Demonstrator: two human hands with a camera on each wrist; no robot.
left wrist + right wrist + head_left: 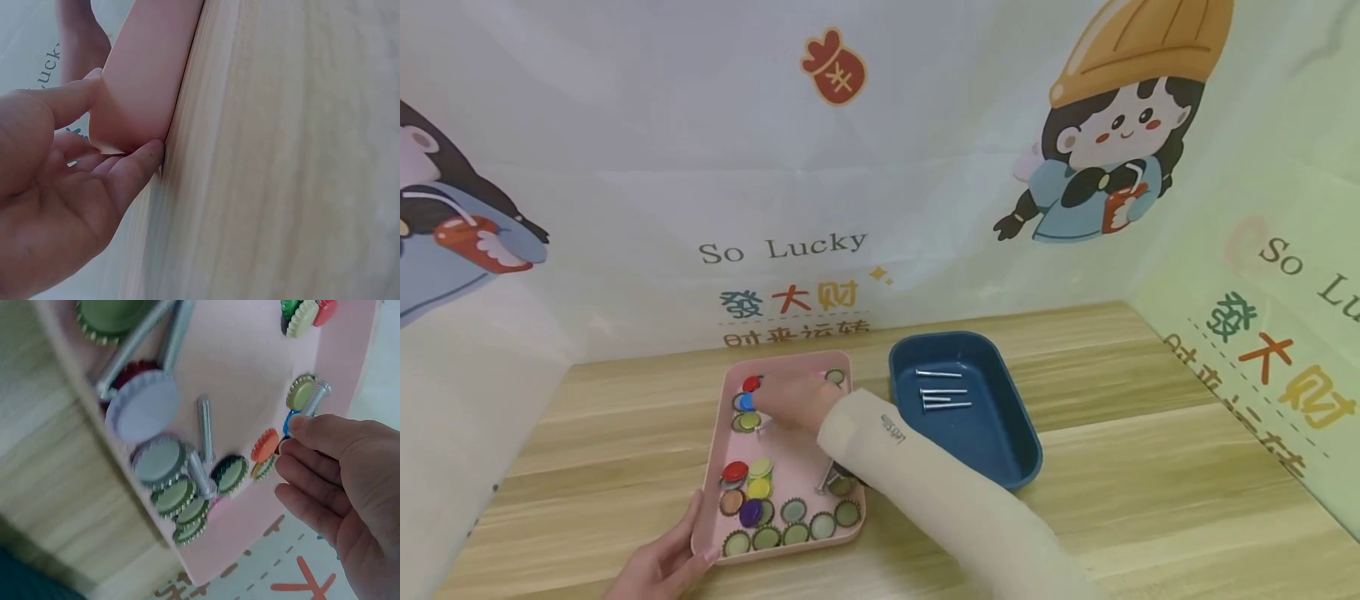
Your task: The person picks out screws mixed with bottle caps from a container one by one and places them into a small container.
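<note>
The pink tray (pixel 797 467) holds many bottle caps and several silver screws. My left hand (pixel 662 554) grips its near left corner; in the left wrist view the thumb is at the rim and the fingers (pixel 140 162) reach around the bottom edge. My right hand (pixel 793 400) is over the far part of the tray. Between its thumb and fingers it pinches a silver screw (pixel 315 397), threaded end showing, beside a green-gold bottle cap (pixel 301 392). An orange bottle cap (pixel 265 445) lies close to those fingertips. Loose screws (pixel 205 428) lie among caps elsewhere in the tray.
A dark blue tray (pixel 992 442) stands right of the pink one, with several silver screws (pixel 943 392) lying in it. The right sleeve (pixel 925 492) crosses its near left side. A printed cloth (pixel 925 275) hangs behind and beside the wooden table (pixel 1120 433).
</note>
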